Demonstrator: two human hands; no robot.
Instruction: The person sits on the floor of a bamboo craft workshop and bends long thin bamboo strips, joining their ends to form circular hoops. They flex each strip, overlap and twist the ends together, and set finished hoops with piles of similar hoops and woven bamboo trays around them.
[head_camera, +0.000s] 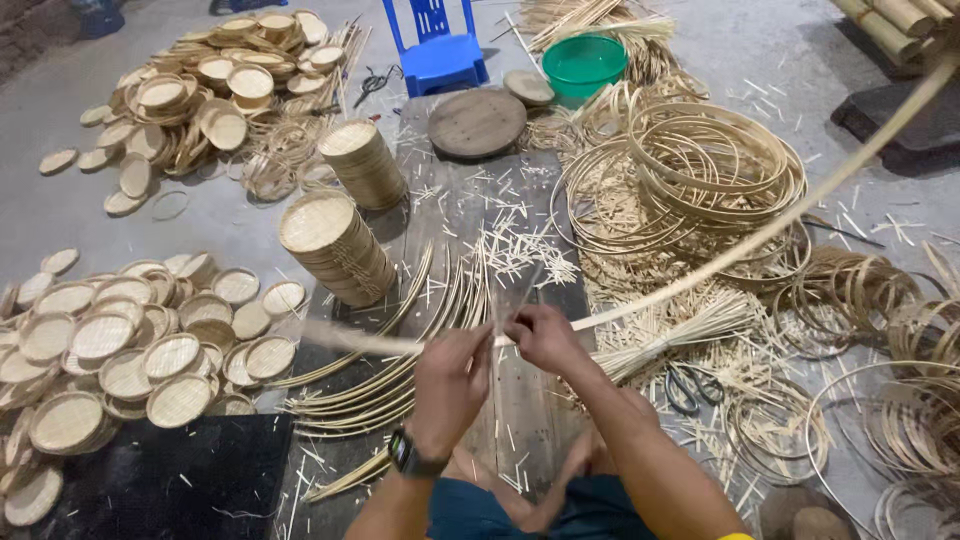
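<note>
My left hand (450, 385) and my right hand (545, 338) both grip one long pale bamboo strip (760, 232). The strip runs from a blurred end at the left, through both hands, and curves up to the top right corner. My hands sit close together above a dark wooden plank (450, 215) littered with short bamboo offcuts. A black watch is on my left wrist. Curved bamboo strips (400, 375) lie on the plank just left of my hands.
Two leaning stacks of small woven round trays (335, 245) stand on the plank. Heaps of loose trays (130, 350) lie at left and far left. Bamboo hoops (715, 165), a stick bundle (680, 335), scissors (685, 388), a green basin (583, 62) and a blue stool (440, 55) lie around.
</note>
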